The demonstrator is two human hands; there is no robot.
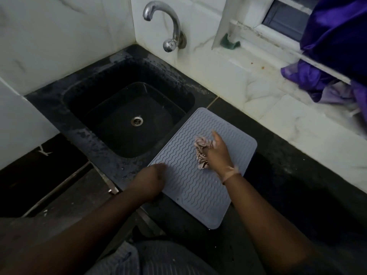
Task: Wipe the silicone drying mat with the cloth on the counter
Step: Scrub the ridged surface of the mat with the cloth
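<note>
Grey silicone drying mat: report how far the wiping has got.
Done: the crumpled pinkish cloth is picked up and down on the grey wavy-ribbed silicone mat. In hand: the right hand holds the cloth against the mat's upper middle, while the left hand rests on its left edge. Left: which parts are already wiped cannot be told; the near end shows no visible difference.

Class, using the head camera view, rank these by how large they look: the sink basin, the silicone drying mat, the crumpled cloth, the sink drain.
1. Sink basin and silicone drying mat: look alike, so unranked.
2. Crumpled cloth.
3. Sink drain.
</note>
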